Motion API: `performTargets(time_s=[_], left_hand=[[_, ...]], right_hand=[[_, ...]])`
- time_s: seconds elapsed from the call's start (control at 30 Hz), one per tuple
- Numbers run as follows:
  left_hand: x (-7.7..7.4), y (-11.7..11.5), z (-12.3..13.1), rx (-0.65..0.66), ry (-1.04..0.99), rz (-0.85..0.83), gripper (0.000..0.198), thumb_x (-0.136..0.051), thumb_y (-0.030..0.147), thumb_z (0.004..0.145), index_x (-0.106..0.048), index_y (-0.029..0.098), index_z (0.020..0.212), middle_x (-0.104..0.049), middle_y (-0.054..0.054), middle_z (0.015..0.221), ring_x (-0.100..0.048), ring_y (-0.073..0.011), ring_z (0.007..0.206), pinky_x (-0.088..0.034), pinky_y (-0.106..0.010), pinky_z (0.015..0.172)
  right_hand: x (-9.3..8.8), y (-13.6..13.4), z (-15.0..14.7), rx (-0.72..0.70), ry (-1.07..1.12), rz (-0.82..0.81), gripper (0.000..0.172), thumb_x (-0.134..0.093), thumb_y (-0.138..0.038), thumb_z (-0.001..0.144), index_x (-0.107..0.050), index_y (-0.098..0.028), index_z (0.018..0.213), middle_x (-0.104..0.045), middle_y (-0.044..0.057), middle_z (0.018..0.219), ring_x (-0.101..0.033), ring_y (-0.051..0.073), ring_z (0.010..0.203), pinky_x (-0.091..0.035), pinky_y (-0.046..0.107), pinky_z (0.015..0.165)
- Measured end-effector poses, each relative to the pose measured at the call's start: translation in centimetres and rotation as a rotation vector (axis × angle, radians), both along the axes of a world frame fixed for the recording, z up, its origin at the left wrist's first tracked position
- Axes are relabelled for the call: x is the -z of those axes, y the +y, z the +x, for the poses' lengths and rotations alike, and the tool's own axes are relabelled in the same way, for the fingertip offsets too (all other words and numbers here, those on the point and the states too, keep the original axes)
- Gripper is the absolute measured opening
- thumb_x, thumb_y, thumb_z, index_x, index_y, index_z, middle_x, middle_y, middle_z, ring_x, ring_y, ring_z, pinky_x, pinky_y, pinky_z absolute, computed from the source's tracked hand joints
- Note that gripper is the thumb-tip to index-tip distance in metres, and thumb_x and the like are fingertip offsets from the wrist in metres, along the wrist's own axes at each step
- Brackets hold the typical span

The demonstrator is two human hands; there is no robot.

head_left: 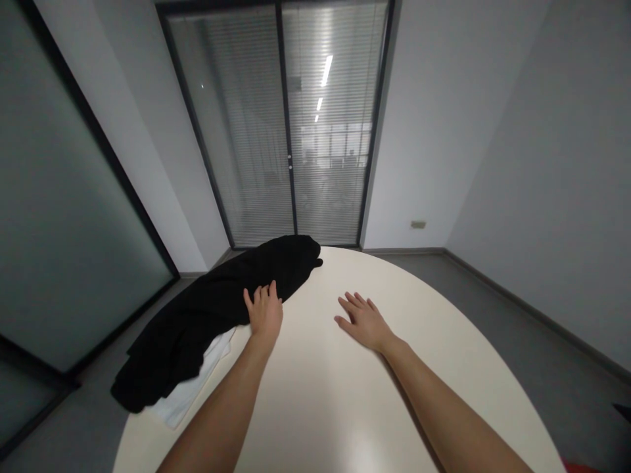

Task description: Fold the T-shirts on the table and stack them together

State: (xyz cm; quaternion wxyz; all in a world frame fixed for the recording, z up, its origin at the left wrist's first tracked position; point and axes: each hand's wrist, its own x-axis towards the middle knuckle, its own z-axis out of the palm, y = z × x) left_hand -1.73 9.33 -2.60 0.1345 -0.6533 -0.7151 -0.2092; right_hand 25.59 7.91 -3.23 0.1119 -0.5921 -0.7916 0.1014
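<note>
A black cloth or garment [221, 289] lies bunched in a long heap along the left edge of the white table [315, 394]. My left hand [266, 312] is at the heap's right side, its spread fingertips over the black fabric; whether they press on it I cannot tell. Under the heap's near end a folded white cloth [190, 391] sticks out, partly hidden. My right hand [365, 322] is over the bare tabletop to the right, palm down, fingers apart, holding nothing.
Beyond the table stand glass doors [290, 131] with blinds. A frosted glass panel [69, 197] is on the left, and a plain wall [557, 164] on the right. Low on the back wall is a small socket plate [418, 225]. Grey floor [542, 348] surrounds the rounded table.
</note>
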Motion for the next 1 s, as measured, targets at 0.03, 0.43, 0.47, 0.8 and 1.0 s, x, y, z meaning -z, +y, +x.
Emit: performTargets(time_s=[0.03,0.43,0.47,0.8,1.0], left_hand=[[0.0,-0.1,0.0,0.001,0.019,-0.003,0.049,-0.048,0.019,0.094,-0.053,0.014,0.142,-0.066,-0.016,0.127,-0.053,-0.0330,0.127,-0.010,-0.058,0.123],[-4.5,0.1,-2.1,-0.162,-0.042,0.235,0.047,-0.045,0.043,0.098,-0.062,0.020,0.136,-0.039,-0.018,0.156,-0.035,-0.0417,0.142,-0.032,-0.058,0.111],[-4.4,0.3,-3.0,-0.219,-0.052,0.210,0.048,-0.044,0.044,0.098,-0.063,0.019,0.135,-0.042,-0.020,0.154,-0.032,-0.0432,0.143,-0.028,-0.062,0.112],[-5.5,0.4,-3.9,-0.110,-0.072,0.267,0.041,-0.041,0.025,0.097,-0.066,0.011,0.126,-0.063,-0.018,0.128,-0.053,-0.0322,0.127,-0.019,-0.060,0.120],[-8.7,-2.3,0.3,0.270,-0.068,-0.094,0.028,-0.049,0.021,0.095,-0.075,0.023,0.105,-0.070,-0.005,0.115,-0.069,-0.0222,0.099,-0.050,-0.034,0.094]], right_hand=[[0.0,0.0,0.0,0.000,0.003,0.001,0.071,-0.039,-0.062,0.097,-0.040,-0.021,0.155,-0.027,0.010,0.164,-0.018,0.033,0.153,-0.014,0.052,0.122],[0.3,0.1,0.0,-0.003,0.023,0.008,0.070,-0.041,-0.060,0.097,-0.041,-0.021,0.154,-0.028,0.011,0.164,-0.019,0.035,0.152,-0.013,0.054,0.121],[0.4,0.1,0.1,-0.004,0.026,0.010,0.070,-0.041,-0.060,0.097,-0.041,-0.021,0.154,-0.028,0.011,0.164,-0.019,0.035,0.152,-0.013,0.055,0.121],[0.6,0.2,0.2,-0.006,0.043,0.025,0.068,-0.043,-0.059,0.097,-0.043,-0.021,0.153,-0.029,0.012,0.164,-0.019,0.035,0.152,-0.014,0.055,0.121],[0.5,0.2,0.2,-0.006,0.044,0.029,0.068,-0.044,-0.059,0.097,-0.043,-0.022,0.153,-0.030,0.012,0.163,-0.021,0.035,0.152,-0.015,0.057,0.121]])
